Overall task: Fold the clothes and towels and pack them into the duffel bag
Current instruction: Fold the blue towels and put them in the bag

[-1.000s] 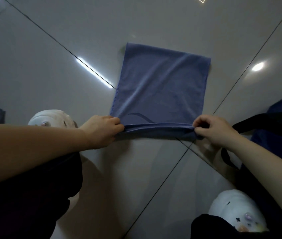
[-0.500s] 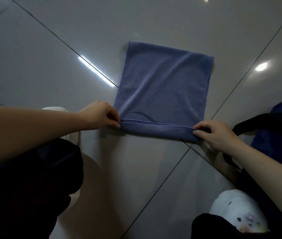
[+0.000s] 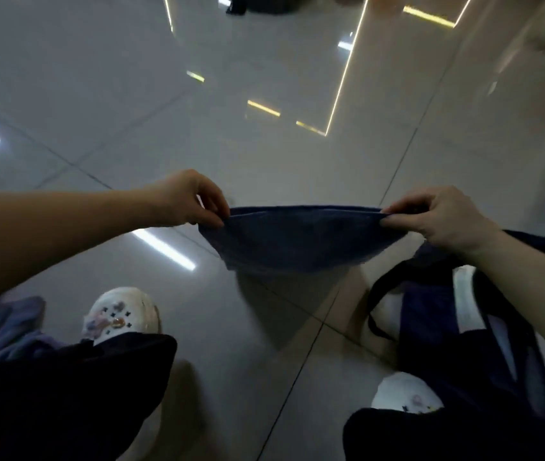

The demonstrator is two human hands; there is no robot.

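Observation:
A folded blue towel (image 3: 297, 242) hangs in the air above the glossy tiled floor, stretched between my hands. My left hand (image 3: 188, 197) pinches its left top corner between thumb and fingers. My right hand (image 3: 437, 217) pinches the right top corner the same way. The towel sags in a curve below the held edge. The dark navy duffel bag (image 3: 457, 327) with black straps lies on the floor at the lower right, beneath my right forearm; its inside is partly hidden by the arm.
A pale lilac cloth (image 3: 1, 327) lies crumpled at the lower left edge. My white clogs (image 3: 121, 316) and dark trouser legs (image 3: 65, 394) fill the bottom of the view. A dark object (image 3: 264, 3) sits on the floor far ahead.
The towel lay flat on the floor with both hands at its near edge; it is now lifted off the floor and hangs from both hands. The view has tilted up and forward.

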